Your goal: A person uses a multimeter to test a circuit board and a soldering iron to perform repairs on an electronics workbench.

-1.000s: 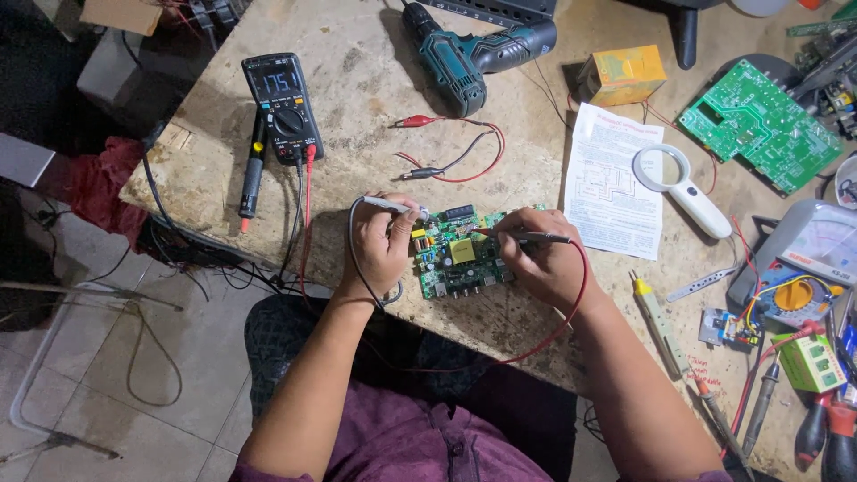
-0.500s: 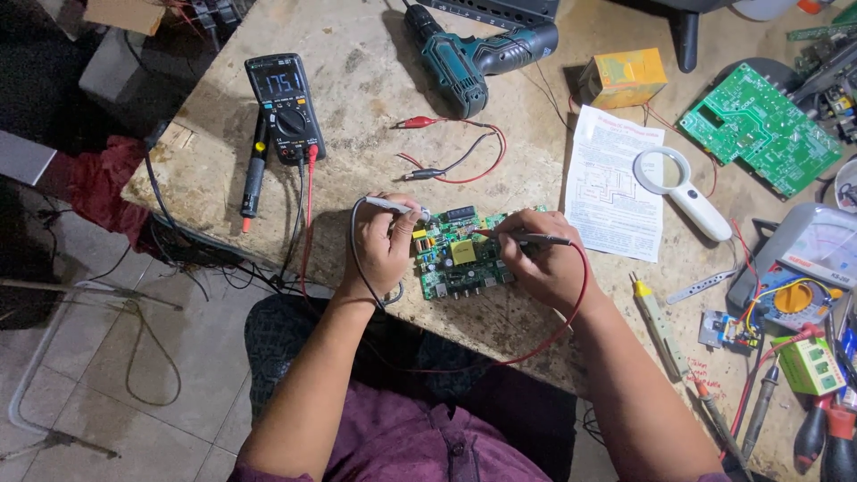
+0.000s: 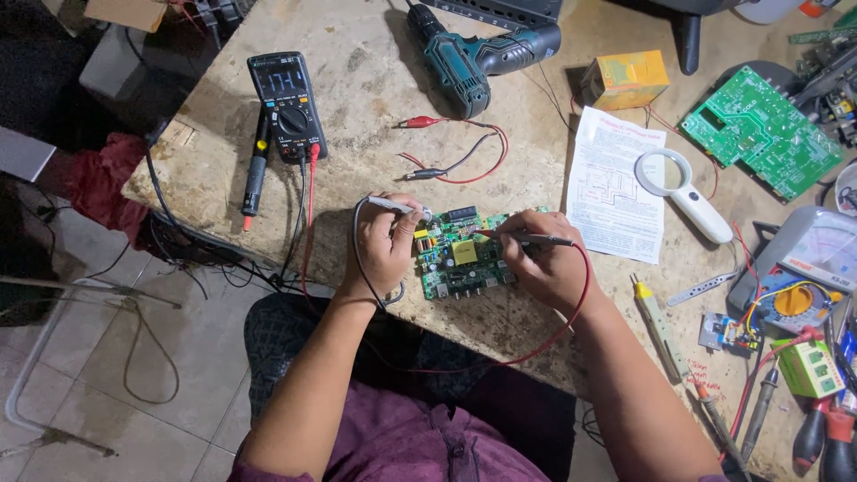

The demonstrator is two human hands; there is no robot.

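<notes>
From where I watched, the small circuit board [image 3: 464, 259] lay flat near the front edge of the worktop [image 3: 375, 80], close enough that both forearms could rest on the stone and keep the tips steady. The left hand [image 3: 386, 245] sat just left of the board, its grip closed around a grey probe [image 3: 397, 207] whose tip came down at the board's upper left corner. The right hand [image 3: 544, 263] rested partly on the board's right side, its grip pinched shut on a red-tipped probe [image 3: 527, 238] held like a pen, the point slanting onto the parts near the yellow block. I judged that hold suited fine aiming among crowded parts. The red lead [image 3: 571, 312] looped down off the front edge and back up, slack enough not to tug. Farther back the meter [image 3: 286, 103] lay face up and angled toward the person, so its lit screen could be read at a glance. Two clip leads [image 3: 455, 152] lay loose between meter and board. Beyond them the drill [image 3: 478, 58] and the yellow box [image 3: 625, 78] sat well apart, and to the right the paper sheet [image 3: 616, 183] lay under the magnifying glass [image 3: 683, 192].
</notes>
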